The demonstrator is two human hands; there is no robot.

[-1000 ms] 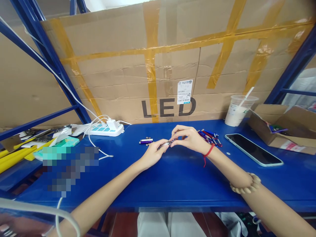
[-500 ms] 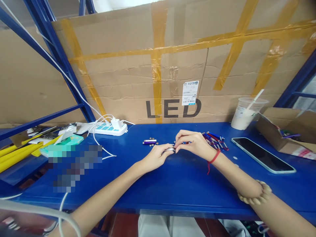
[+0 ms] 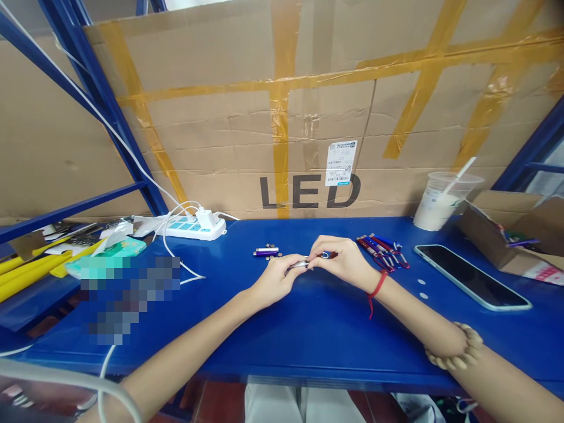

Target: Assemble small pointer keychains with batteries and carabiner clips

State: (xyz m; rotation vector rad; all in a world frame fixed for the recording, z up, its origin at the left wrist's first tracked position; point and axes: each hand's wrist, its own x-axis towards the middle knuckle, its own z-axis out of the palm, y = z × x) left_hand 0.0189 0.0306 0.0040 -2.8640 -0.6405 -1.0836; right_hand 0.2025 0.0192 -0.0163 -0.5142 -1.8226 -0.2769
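Observation:
My left hand (image 3: 274, 283) is closed around a small silver tube (image 3: 301, 264), like the body of a mini keychain flashlight. With thumb and fingertips, my right hand (image 3: 342, 258) pinches the tube's right end, where a small ring-like piece (image 3: 325, 255) shows by the fingers. Most of the tube is covered by both hands. Behind my left hand lie a purple tube (image 3: 264, 254) and several tiny button cells (image 3: 270, 245). Beyond my right wrist rests a row of several slim keychain flashlights (image 3: 382, 251) in red, blue and silver, with clips.
A phone (image 3: 473, 277), a cup with a straw (image 3: 434, 205) and an open carton (image 3: 493, 238) stand right on the blue table (image 3: 326, 335). Left are a power strip (image 3: 194, 228), white cables and yellow tools (image 3: 39, 270). A large cardboard sheet (image 3: 211, 147) rises behind.
My right hand has shifted slightly left and its fingertips now close over the tube's end. The view has moved a little; two pale discs now show right of my wrist.

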